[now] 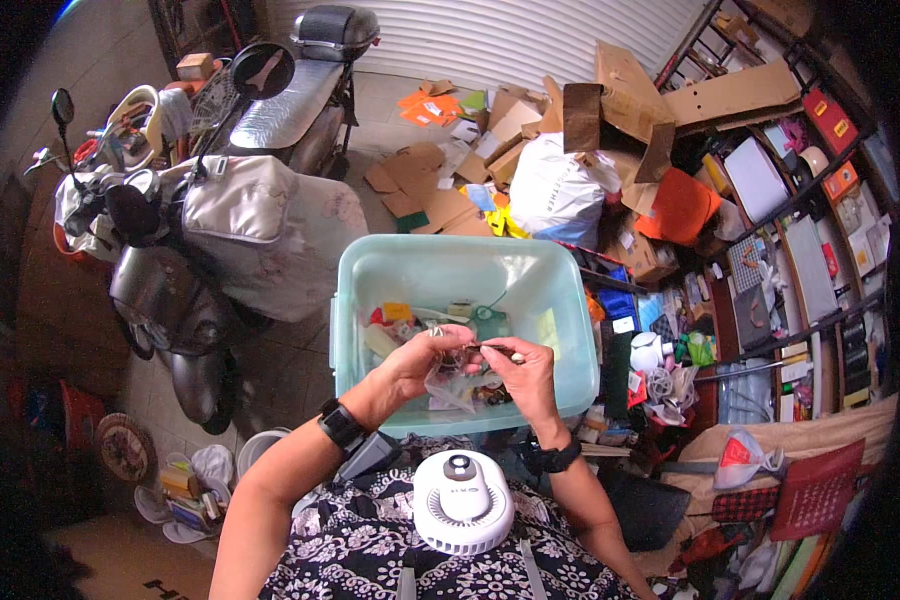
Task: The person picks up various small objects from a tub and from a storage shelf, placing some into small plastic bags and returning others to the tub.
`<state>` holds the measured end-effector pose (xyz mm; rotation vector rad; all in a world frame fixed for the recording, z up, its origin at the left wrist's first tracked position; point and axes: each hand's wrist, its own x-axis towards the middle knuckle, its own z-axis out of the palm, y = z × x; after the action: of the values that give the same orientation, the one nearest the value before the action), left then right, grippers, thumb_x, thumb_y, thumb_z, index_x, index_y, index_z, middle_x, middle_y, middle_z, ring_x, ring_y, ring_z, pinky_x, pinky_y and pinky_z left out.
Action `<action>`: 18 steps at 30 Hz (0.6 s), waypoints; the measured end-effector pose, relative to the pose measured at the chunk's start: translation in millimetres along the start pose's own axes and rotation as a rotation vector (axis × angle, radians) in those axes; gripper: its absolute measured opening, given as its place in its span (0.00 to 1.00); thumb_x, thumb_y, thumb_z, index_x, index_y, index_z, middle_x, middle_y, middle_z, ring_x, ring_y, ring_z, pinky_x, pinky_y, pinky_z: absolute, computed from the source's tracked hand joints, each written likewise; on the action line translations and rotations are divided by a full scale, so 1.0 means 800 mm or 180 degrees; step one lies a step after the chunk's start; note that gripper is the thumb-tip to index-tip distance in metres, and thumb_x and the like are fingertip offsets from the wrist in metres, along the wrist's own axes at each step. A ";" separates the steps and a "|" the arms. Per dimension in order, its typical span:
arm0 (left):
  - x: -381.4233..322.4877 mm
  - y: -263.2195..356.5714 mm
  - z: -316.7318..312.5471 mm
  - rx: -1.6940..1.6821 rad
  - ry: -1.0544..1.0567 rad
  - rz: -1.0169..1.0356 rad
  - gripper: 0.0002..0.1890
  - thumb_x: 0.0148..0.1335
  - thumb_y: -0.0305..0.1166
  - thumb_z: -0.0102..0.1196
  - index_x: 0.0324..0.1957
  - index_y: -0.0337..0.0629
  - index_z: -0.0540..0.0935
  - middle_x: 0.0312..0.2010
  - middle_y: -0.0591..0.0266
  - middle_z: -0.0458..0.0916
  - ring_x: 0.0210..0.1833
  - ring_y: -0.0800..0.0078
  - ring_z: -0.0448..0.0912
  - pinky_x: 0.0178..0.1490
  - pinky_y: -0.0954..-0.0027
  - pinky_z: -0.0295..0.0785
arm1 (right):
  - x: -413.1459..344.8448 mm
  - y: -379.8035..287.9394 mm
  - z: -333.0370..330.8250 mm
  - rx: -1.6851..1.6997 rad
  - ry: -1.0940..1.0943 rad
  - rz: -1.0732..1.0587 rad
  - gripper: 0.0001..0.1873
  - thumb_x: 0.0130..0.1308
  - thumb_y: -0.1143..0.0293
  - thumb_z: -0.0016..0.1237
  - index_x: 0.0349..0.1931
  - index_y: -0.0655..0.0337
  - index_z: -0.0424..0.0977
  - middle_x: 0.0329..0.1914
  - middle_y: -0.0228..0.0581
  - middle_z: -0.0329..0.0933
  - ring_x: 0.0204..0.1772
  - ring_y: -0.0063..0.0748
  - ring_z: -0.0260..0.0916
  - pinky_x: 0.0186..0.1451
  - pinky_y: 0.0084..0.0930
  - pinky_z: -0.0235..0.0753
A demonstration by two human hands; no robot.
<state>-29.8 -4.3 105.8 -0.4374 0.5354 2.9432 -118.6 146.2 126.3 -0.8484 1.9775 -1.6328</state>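
Above a pale green plastic storage bin [461,259], my two hands are close together. A small clear plastic bag [450,386] hangs from my left hand [424,356], which grips its upper part. Between thumb and fingers, my right hand [523,367] pinches a small dark item [495,348]; its exact kind is too small to tell. Inside the bin lie mixed small things, among them a yellow-orange piece [397,311] and a thin green cord [493,304]. My hands hide part of the contents.
A motor scooter [285,112] stands at the left. Flattened cardboard [412,180] and a large white bag [559,191] lie beyond the bin. Loaded shelving [780,247] runs along the right. A white portable fan [463,502] rests against my chest.
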 end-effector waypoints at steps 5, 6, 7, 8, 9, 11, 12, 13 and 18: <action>-0.006 0.005 -0.001 -0.0648 -0.0376 -0.0110 0.23 0.45 0.19 0.45 0.49 0.37 0.66 0.47 0.50 0.70 0.51 0.59 0.70 0.57 0.53 0.63 | -0.002 -0.011 -0.024 0.0613 0.0243 0.0545 0.07 0.54 0.74 0.51 0.33 0.66 0.76 0.22 0.30 0.74 0.17 0.07 0.58 0.16 0.07 0.53; -0.007 0.003 -0.004 -0.0524 -0.0533 0.0061 0.25 0.44 0.19 0.45 0.50 0.39 0.66 0.48 0.51 0.69 0.52 0.59 0.69 0.57 0.50 0.60 | -0.003 -0.018 -0.028 0.0716 0.0230 0.0563 0.07 0.54 0.75 0.51 0.33 0.66 0.76 0.22 0.30 0.74 0.17 0.06 0.57 0.15 0.07 0.52; -0.006 0.002 -0.008 -0.0401 -0.0689 0.0231 0.27 0.42 0.19 0.45 0.51 0.42 0.65 0.49 0.51 0.68 0.53 0.59 0.67 0.58 0.48 0.58 | -0.005 -0.026 -0.031 0.0819 0.0218 0.0581 0.07 0.54 0.75 0.51 0.34 0.66 0.75 0.22 0.30 0.74 0.16 0.06 0.56 0.15 0.07 0.51; -0.006 0.001 -0.011 -0.0405 -0.0689 0.0227 0.27 0.42 0.19 0.45 0.51 0.42 0.65 0.49 0.51 0.68 0.53 0.59 0.67 0.58 0.48 0.58 | -0.006 -0.032 -0.033 0.0804 0.0190 0.0612 0.07 0.54 0.75 0.51 0.34 0.66 0.75 0.23 0.30 0.74 0.16 0.06 0.56 0.14 0.08 0.51; -0.005 0.001 -0.013 -0.0351 -0.0712 0.0276 0.30 0.40 0.19 0.44 0.52 0.43 0.65 0.50 0.51 0.67 0.54 0.59 0.66 0.59 0.46 0.56 | -0.009 -0.035 -0.034 0.0803 0.0192 0.0618 0.07 0.54 0.75 0.51 0.34 0.66 0.75 0.23 0.30 0.74 0.16 0.06 0.56 0.14 0.08 0.51; -0.006 0.003 -0.016 -0.0301 -0.0730 0.0319 0.32 0.37 0.18 0.44 0.52 0.45 0.64 0.51 0.51 0.66 0.55 0.59 0.65 0.60 0.44 0.54 | -0.015 -0.043 -0.037 0.0802 -0.0033 0.0639 0.07 0.54 0.75 0.51 0.34 0.66 0.75 0.22 0.29 0.74 0.15 0.07 0.56 0.14 0.08 0.50; -0.007 0.006 -0.016 -0.0537 -0.0705 0.0192 0.33 0.36 0.17 0.43 0.53 0.45 0.64 0.51 0.51 0.66 0.55 0.58 0.65 0.60 0.45 0.53 | -0.018 -0.053 -0.038 0.0673 -0.0093 0.0752 0.07 0.54 0.75 0.51 0.33 0.67 0.75 0.22 0.30 0.74 0.17 0.07 0.58 0.16 0.07 0.53; -0.008 0.008 -0.015 -0.0773 -0.0678 0.0065 0.35 0.34 0.17 0.43 0.53 0.45 0.64 0.50 0.51 0.66 0.55 0.58 0.65 0.61 0.45 0.53 | -0.021 -0.057 -0.038 0.0675 -0.0092 0.0760 0.07 0.54 0.75 0.51 0.33 0.67 0.75 0.22 0.30 0.74 0.17 0.07 0.58 0.16 0.07 0.53; -0.010 0.008 -0.018 -0.0830 -0.0724 0.0187 0.37 0.33 0.15 0.43 0.53 0.46 0.63 0.50 0.50 0.67 0.55 0.54 0.64 0.62 0.46 0.51 | -0.034 -0.075 -0.038 0.0228 -0.0490 0.0808 0.06 0.52 0.75 0.52 0.31 0.67 0.77 0.24 0.31 0.75 0.27 0.13 0.66 0.31 0.10 0.65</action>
<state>-19.6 -16.3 97.5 -0.1072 0.1402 3.0744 -108.7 180.0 189.6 -0.6459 1.8261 -1.4397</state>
